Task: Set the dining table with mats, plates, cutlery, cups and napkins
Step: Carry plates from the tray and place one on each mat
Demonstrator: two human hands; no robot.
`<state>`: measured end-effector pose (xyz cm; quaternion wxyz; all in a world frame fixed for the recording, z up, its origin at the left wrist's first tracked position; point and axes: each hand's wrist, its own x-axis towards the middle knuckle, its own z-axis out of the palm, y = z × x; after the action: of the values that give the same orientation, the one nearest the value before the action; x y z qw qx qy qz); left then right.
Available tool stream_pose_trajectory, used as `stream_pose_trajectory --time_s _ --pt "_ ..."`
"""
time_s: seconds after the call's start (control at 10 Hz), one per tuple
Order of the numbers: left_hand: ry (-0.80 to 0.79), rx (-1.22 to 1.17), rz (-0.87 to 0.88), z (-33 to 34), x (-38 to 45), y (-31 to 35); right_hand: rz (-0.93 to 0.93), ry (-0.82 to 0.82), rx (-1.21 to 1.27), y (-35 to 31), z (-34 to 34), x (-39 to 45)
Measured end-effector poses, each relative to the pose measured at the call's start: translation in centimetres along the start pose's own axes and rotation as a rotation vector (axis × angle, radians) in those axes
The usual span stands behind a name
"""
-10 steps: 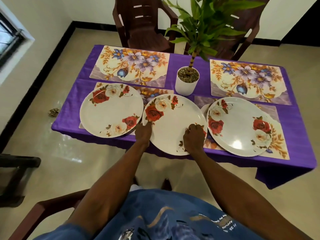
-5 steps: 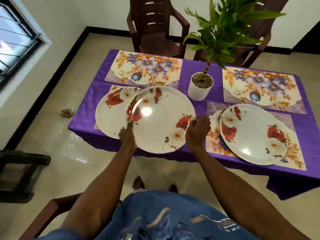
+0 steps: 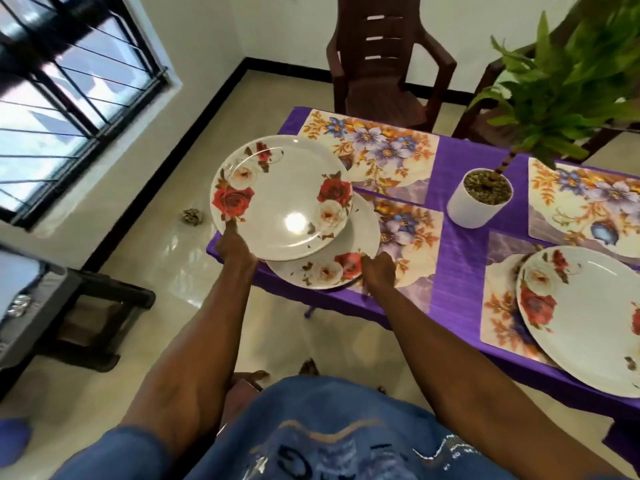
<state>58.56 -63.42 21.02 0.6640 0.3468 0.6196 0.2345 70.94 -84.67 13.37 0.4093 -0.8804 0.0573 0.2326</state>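
Since 0.5 s ago the carried plate [image 3: 281, 199] has swung over to the left end of the table [image 3: 460, 268], and it's now up in the air w/ only the left hand [image 3: 236, 245] on it; the right hand [image 3: 378, 270] has let go of it and dropped to the lower plate [image 3: 325, 268].

Grip state: left hand clamped on the carried plate's near-left rim, thumb on top by the big red rose, fingers underneath (not visible). Right hand curled at the near-right rim of the lower plate, looks like a pinch on that edge, though the fingertips are partly hidden.

Where things are: carried plate sits above and just beyond the left hand, tilted a bit, overlapping the lower plate. Lower plate rests on the near-left mat [image 3: 408, 244], directly beyond the right hand. Empty far-left mat [image 3: 377, 157] lies further out past both hands; another plate [image 3: 581, 317] is well off to the right of the right hand, on its own mat. Far-right mat [image 3: 585, 199] also bare. Potted plant [image 3: 479, 195] stands betw. the mats.

Step, as I read it: plates stage, two mats still w/o plates. Next move prob. calls for reaching the carried plate fwd past the lower one and setting it flat, centred on the far-left mat. One-handed rim hold is the weak point, so keep it level.
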Motion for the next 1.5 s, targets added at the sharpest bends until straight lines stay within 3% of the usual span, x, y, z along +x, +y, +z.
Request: stream_pose_trajectory --time_s 0.3,0.5,0.6,1.3,1.5 --pt "0.084 -0.235 -0.002 0.0 2.4 0.2 0.142 0.049 0.055 -0.3 0.4 2.0" --pt "0.02 -0.288 -0.02 0.6 3.1 -0.8 0.19 0.166 0.073 0.8 -0.3 2.3" --pt "-0.006 -0.2 -0.012 1.1 2.8 -1.2 0.194 0.183 0.089 1.5 -1.1 2.6" --pt "0.013 -0.188 -0.036 2.2 2.2 -3.2 0.06 0.135 -0.011 3.1 -2.7 3.1" --pt "-0.023 -0.169 -0.042 1.7 3.9 -3.3 -0.019 0.326 -0.154 0.5 -1.7 1.5"
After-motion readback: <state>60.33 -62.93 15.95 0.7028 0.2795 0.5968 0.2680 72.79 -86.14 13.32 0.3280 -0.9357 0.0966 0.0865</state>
